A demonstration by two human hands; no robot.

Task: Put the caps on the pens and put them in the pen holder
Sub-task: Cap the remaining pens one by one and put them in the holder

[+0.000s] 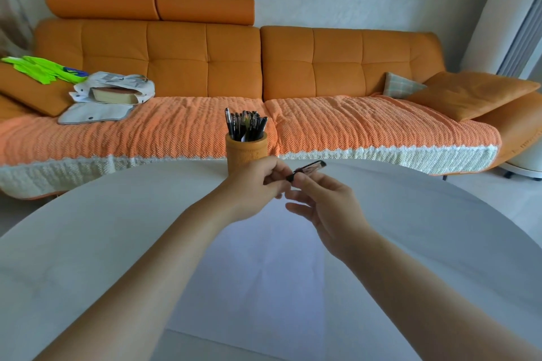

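Note:
A black pen (308, 169) is held above the white table (117, 243), tilted up to the right. My left hand (258, 184) pinches its lower left end, which is hidden in the fingers. My right hand (325, 202) grips the pen's middle with thumb and forefinger. Just behind my left hand stands an orange cylindrical pen holder (246, 155) with several black capped pens (245, 124) upright in it.
An orange sofa (234, 67) with a knitted orange cover runs behind the table. A white bag with a book (114, 94) and a green garment (44, 69) lie on its left end, cushions (469, 94) on its right.

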